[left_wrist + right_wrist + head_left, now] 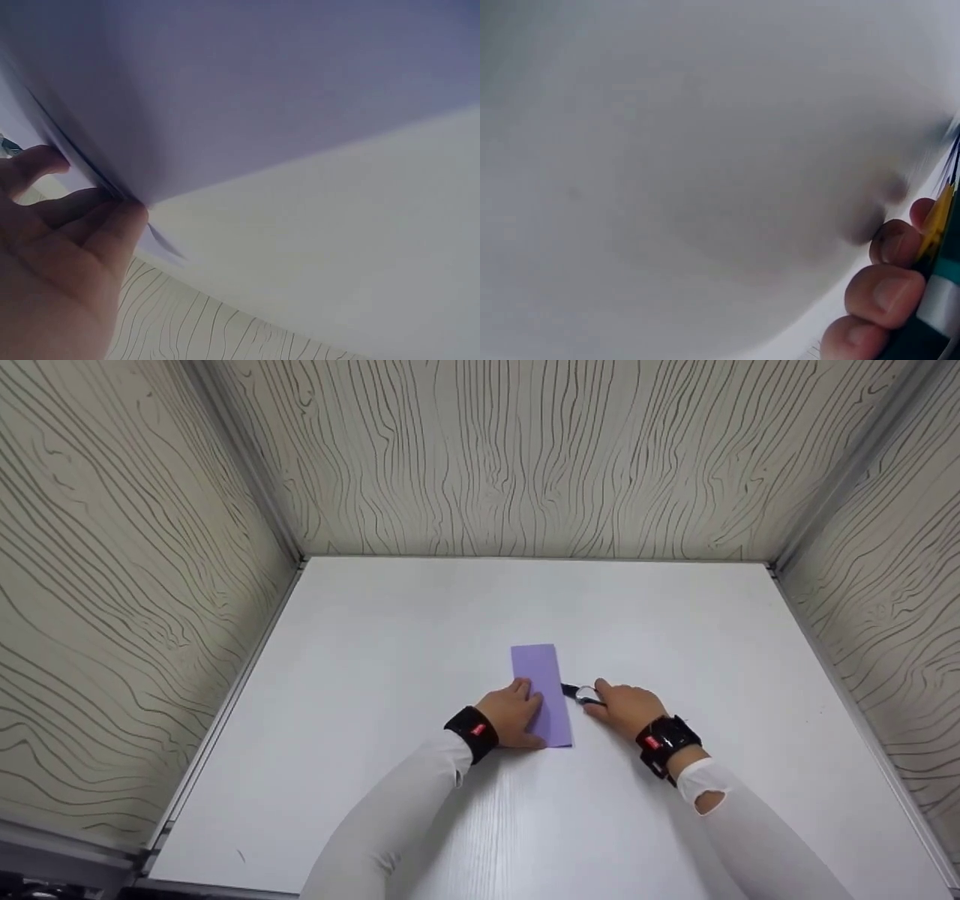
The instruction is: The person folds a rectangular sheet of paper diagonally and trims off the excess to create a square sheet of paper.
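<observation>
- Purple paper [534, 664]: long narrow strip, flat on white table [375, 637], abt mid-table, btwn the 2 hands; long sides run near-to-far, slight tilt. Darker sliver at near R corner, prob. a 2nd layer.
- L hand [512, 716]: on L side of paper, fingers extended & resting on it, thumb spread twd the near edge; not clenched. L wrist view: fingertips at a thin paper edge.
- R hand [630, 709]: to R of paper, fingers curled round handle of dark tool [571, 690], grasping it. Knuckles well bent in R wrist view.
- Tool: points L, far end meets paper's R edge; can't tell if tip is btwn layers or just against the edge. Round, ring-like silvery bit nr the hand. Up close: black, yellow, teal & silver parts; partly cut off by frame, exact type unclear.
- Booth: patterned walls [495, 457] w/ dark wavy wood-grain lines enclose table at L, back & R; grey posts [244, 465] at the corners. Inside it: table, paper, tool, both hands.
- Person: white sleeves [397, 802], black wristbands [670, 746] w/ small red tags, 1 per wrist.
</observation>
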Motion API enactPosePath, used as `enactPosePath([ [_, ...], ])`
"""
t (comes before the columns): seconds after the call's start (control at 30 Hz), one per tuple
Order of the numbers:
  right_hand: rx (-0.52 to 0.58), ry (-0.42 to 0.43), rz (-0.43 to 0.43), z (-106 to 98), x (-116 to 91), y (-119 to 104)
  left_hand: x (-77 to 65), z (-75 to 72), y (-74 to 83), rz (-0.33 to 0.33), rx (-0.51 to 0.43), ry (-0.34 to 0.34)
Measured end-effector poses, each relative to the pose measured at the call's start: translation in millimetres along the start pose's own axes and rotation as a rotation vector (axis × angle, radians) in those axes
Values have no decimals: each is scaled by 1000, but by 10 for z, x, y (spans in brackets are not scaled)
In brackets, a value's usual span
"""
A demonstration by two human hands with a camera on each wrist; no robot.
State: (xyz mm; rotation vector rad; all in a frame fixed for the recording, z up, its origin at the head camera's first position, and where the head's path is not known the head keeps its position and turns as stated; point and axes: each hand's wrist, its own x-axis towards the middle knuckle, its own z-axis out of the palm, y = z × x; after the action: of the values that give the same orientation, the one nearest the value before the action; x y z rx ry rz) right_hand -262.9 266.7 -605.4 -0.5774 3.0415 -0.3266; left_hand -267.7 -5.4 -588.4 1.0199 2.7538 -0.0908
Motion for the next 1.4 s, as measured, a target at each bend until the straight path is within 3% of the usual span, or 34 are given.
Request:
enactPosePath([
  [0.53, 7, -4, 14, 8, 21, 43, -3, -4, 13, 20, 13, 1],
  [0.77, 1, -18, 24, -10, -145, -79, -74, 37, 92, 59, 50, 70],
  [0.93, 7, -19, 7, 6, -250, -121, -94, 7, 127, 34, -18, 104],
  [1.07, 3, -13, -7, 40, -314, -125, -49, 66, 135, 23, -47, 137],
  [1.27, -8, -3, -6, 53, -333, -127, -32, 64, 163, -25, -114, 103],
  [1.4, 12, -12, 3, 26, -311, -146, -25, 6, 172, -15, -86, 82],
])
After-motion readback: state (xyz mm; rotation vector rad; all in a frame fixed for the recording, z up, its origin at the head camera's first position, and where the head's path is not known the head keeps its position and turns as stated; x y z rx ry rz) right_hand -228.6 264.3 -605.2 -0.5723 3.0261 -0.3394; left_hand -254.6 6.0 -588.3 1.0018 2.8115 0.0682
